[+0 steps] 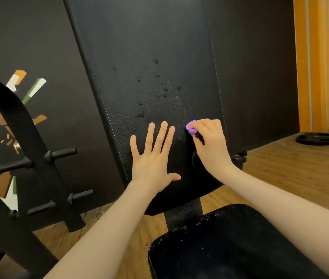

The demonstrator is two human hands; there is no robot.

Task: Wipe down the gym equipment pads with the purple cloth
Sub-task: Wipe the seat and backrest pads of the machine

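A tall black back pad (149, 57) stands upright and slightly tilted in front of me, with dark wet spots in its middle. My left hand (152, 158) lies flat on the pad's lower part, fingers spread and straight. My right hand (210, 146) grips a bunched purple cloth (190, 127) and holds it against the pad's lower right area; only a small bit of cloth shows past the fingers. A black seat pad (230, 244) with whitish specks lies below, under my forearms.
A black weight rack (39, 158) with horizontal pegs stands at the left, before a dark wall with a colourful mural. A black weight plate (319, 138) lies on the wooden floor at the right, near an orange wall strip.
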